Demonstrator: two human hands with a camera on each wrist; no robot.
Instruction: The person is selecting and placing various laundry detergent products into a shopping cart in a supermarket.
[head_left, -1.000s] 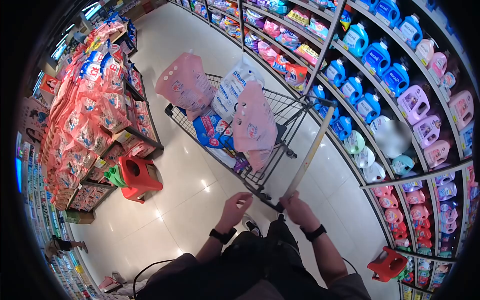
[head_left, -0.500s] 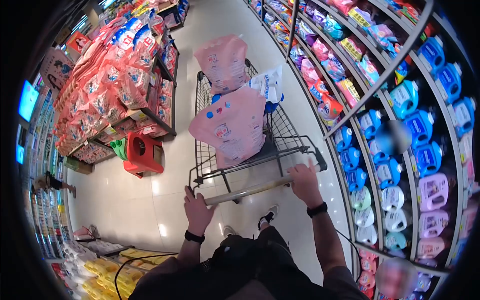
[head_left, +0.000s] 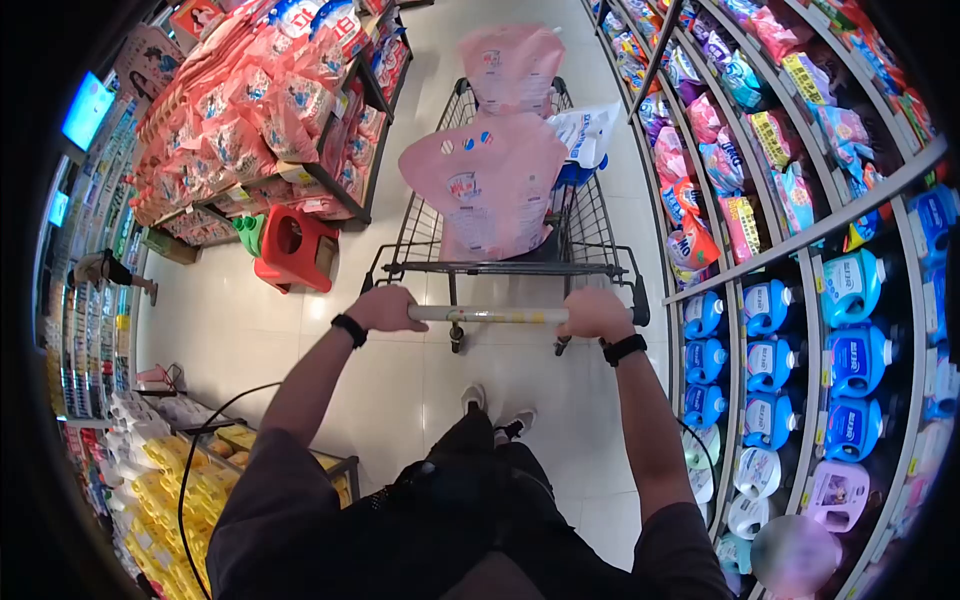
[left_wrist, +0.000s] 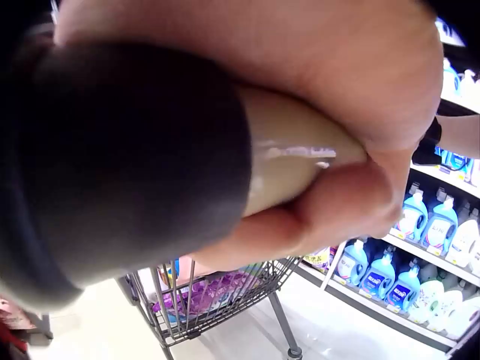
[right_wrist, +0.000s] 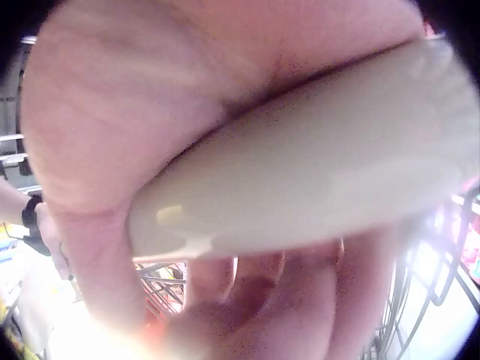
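The left hand (head_left: pixel 387 308) and right hand (head_left: pixel 597 314) both grasp the pale handlebar (head_left: pixel 490 314) of a wire shopping cart (head_left: pixel 585 218), fingers curled closely round it, with a bare stretch of bar between them. The cart basket lies just beyond the knuckles, carrying a near pink bag (head_left: pixel 487 190), a farther pink bag (head_left: pixel 510 72) and, right of these, a white-and-blue bag (head_left: pixel 583 135). From above, the fingertips are hidden under the bar; the right wrist view shows that hand's fingers (right_wrist: pixel 300 300) wrapped beneath it. Only the left wrist view reveals purple packages (left_wrist: pixel 214 292) low in the cart, below the fingers, and clearly shows a black sleeve (left_wrist: pixel 135 165) on the bar beside them. Glare washes out the area below the right thumb, and the bar's printing is illegible.
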